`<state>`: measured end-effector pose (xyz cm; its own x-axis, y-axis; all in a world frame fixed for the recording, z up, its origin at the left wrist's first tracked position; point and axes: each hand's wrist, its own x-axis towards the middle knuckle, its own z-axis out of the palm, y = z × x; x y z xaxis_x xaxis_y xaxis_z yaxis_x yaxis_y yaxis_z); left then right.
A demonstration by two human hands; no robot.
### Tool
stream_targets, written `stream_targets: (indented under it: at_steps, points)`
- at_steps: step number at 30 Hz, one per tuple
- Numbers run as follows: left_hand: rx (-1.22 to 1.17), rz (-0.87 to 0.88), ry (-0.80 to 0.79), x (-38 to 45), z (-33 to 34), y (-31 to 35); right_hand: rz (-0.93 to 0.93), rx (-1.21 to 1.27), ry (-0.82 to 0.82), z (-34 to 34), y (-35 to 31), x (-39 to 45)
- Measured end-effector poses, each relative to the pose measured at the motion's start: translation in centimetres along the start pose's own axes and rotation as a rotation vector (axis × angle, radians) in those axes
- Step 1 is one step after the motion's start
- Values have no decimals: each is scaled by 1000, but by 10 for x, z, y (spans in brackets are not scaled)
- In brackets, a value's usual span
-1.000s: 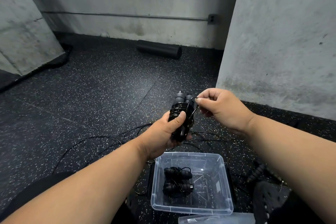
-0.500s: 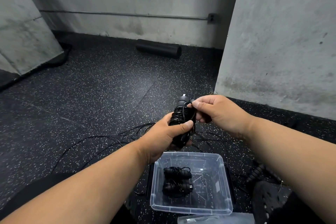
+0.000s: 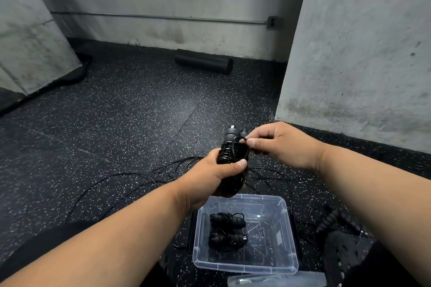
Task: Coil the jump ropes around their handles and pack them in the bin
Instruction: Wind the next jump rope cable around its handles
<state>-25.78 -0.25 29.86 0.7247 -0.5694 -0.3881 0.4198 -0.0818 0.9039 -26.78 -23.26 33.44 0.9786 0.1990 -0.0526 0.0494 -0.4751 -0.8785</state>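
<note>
The jump rope handles (image 3: pixel 233 147), a black pair held together upright and wound with thin black cord, sit above the far rim of the bin, in mid-air. The left hand (image 3: pixel 210 179) grips their lower half, thumb pressed across the coils. The right hand (image 3: pixel 279 144) pinches the cord's loose end (image 3: pixel 242 139) between thumb and forefinger just beside the handle tops. The two hands are close together, almost touching.

Below them the clear plastic bin (image 3: pixel 289 235) stands on the speckled rubber floor (image 3: pixel 116 123). Two coiled jump ropes (image 3: pixel 227 229) lie side by side in its left half; the right half of the bin's bottom is bare. Loose black cords (image 3: pixel 130 184) trail over the floor left of and behind the bin. More ribbed black handles (image 3: pixel 335 219) lie on the floor right of the bin, near its wall. A clear lid (image 3: pixel 277 281) shows at the bottom edge. A concrete pillar (image 3: pixel 361 53) rises close on the right; a black foam roller (image 3: pixel 204 62) lies by the far wall, well apart.
</note>
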Motion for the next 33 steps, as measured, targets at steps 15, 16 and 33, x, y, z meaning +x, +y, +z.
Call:
stream_targets:
  at_steps: [15,16,33]
  points:
    - [166,-76,-107,-2,-2,9,144,3,-37,13,9,1]
    - [180,-89,-109,-2,-2,8,166,6,-59,13,9,0]
    - [307,-191,-72,-5,0,-2,271,40,-359,15,25,2]
